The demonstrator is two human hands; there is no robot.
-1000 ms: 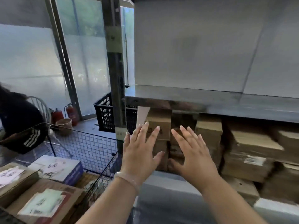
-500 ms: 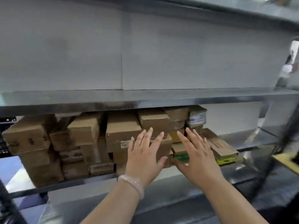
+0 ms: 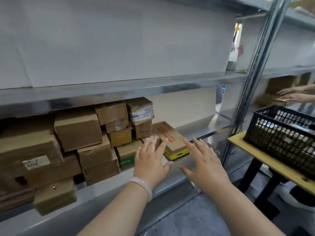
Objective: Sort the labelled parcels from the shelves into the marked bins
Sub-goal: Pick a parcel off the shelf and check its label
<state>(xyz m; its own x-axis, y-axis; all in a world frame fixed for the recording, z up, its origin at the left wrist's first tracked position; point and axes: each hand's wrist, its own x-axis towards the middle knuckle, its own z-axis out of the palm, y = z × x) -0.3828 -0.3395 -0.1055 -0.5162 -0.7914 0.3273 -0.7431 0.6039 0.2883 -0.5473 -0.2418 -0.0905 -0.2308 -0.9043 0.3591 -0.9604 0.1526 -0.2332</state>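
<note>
Several brown cardboard parcels are stacked on a metal shelf point(image 3: 201, 130). At the right end of the stack lies a flat box with red print and a yellow front point(image 3: 172, 142). My left hand point(image 3: 151, 160), with a pale bangle on the wrist, is spread open and its fingertips touch a small box just left of that flat one. My right hand point(image 3: 202, 164) hovers open to the right of the flat box, in front of the shelf edge, holding nothing. A green-fronted box point(image 3: 127, 155) sits left of my left hand.
A black plastic crate point(image 3: 279, 133) stands on a yellow-topped table point(image 3: 272, 165) at the right. A steel upright point(image 3: 252, 79) separates two shelf bays. Another person's hands point(image 3: 291, 95) reach into the far right bay. A box with a handwritten label point(image 3: 35, 163) sits at the left.
The view has swung right along the shelf, from the wire cart and left upright to the right end of the stack. Both open hands have moved toward the flat yellow-fronted box.
</note>
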